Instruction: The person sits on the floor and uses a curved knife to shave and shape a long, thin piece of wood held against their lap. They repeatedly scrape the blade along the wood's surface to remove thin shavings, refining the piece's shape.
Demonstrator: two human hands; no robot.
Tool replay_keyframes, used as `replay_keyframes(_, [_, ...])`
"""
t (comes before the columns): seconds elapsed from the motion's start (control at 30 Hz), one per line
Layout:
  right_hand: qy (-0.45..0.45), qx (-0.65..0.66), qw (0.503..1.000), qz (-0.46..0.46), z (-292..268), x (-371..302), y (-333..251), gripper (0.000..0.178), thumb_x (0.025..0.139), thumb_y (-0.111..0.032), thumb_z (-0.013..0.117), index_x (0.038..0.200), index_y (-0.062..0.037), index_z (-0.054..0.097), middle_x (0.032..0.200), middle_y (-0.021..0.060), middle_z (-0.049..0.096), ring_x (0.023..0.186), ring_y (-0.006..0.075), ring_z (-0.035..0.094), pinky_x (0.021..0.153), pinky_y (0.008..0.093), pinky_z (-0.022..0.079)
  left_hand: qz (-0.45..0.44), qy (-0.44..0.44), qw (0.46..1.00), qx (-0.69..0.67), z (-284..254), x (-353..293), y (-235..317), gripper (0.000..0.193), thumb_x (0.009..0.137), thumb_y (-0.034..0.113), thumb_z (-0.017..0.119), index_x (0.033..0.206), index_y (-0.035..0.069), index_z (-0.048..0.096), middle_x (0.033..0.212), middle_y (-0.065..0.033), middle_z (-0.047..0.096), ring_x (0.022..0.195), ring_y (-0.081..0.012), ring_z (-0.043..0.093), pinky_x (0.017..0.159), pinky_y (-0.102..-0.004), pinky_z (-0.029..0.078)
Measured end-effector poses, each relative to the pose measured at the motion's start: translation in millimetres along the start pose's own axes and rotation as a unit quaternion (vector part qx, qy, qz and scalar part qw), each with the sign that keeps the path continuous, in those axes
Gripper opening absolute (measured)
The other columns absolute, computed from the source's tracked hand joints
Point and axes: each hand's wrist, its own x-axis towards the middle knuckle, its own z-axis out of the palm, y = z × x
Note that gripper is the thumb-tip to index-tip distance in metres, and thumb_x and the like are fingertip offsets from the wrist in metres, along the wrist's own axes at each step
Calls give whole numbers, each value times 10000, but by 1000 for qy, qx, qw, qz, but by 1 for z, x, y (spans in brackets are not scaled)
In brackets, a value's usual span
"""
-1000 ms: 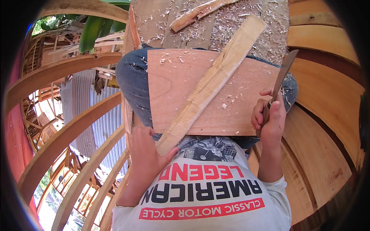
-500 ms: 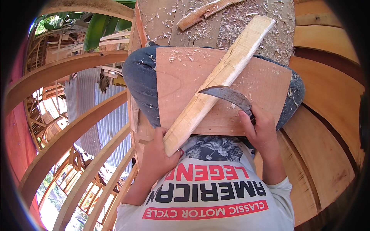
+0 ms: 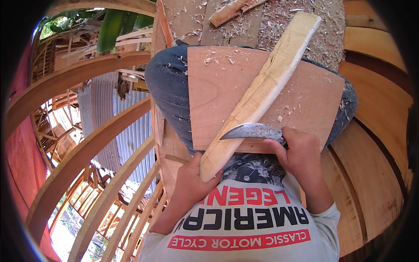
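My left hand (image 3: 196, 177) is closed around the near end of a long pale piece of wood (image 3: 266, 85), which slants away from me to the upper right. In my right hand (image 3: 301, 150) is a knife with a curved metal blade (image 3: 253, 130); my fingers mostly hide its handle. The blade lies across the wood's near part, its tip pointing left. Beneath the wood, a flat reddish-brown board (image 3: 218, 94) rests over my crossed legs, with some shavings scattered on it.
Curled wood shavings (image 3: 329, 39) cover the plank floor beyond my knees. Another rough stick (image 3: 233, 12) lies there. Curved wooden slats (image 3: 87, 144) stand at my left, with corrugated metal sheets (image 3: 126, 122) beyond them. Wide planks (image 3: 379, 109) rise on the right.
The knife blade has come down along the wood toward my left hand, and my right hand has lowered with it. The whole view has shifted slightly.
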Motion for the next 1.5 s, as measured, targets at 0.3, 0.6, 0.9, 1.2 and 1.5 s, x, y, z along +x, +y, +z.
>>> replay_keyframes(0.3, [60, -59, 996, 7, -5, 6, 4, 478, 735, -487, 706, 617, -54, 541, 556, 120, 546, 494, 294, 567, 467, 375, 430, -8, -31, 999, -28, 1, 3, 3, 464, 735, 212, 728, 1088, -6, 520, 848, -209, 650, 790, -339, 666, 677, -366, 504])
replay_keyframes(0.6, [108, -127, 984, 56, -11, 10, 10, 469, 705, -495, 730, 625, -67, 554, 534, 115, 533, 487, 290, 560, 450, 356, 421, -6, -43, 999, -27, -1, 4, -1, 500, 733, 214, 731, 1106, -33, 507, 860, -214, 649, 786, -339, 667, 679, -351, 502])
replay_keyframes(0.9, [252, -34, 926, 277, -39, 24, 78, 475, 876, -439, 606, 778, 26, 621, 540, 145, 481, 470, 229, 439, 486, 337, 383, 5, -31, 1000, 1, 3, -4, -20, 406, 745, 218, 728, 1000, -16, 514, 800, -210, 645, 733, -343, 667, 639, -349, 508])
replay_keyframes(1.2, [39, -26, 999, 22, -9, 0, -4, 450, 768, -393, 721, 620, -15, 527, 565, 157, 547, 499, 305, 565, 459, 366, 416, -21, -92, 993, -76, 3, 5, -17, 470, 760, 201, 732, 1118, -22, 523, 907, -160, 650, 815, -245, 651, 731, -332, 492])
replay_keyframes(1.5, [75, -83, 993, -34, 2, 10, -4, 519, 693, -513, 725, 578, -72, 476, 515, 89, 478, 464, 257, 535, 436, 357, 399, -28, -128, 984, -121, 3, 7, -14, 457, 777, 174, 724, 1137, -25, 526, 888, -117, 622, 818, -184, 598, 732, -306, 473])
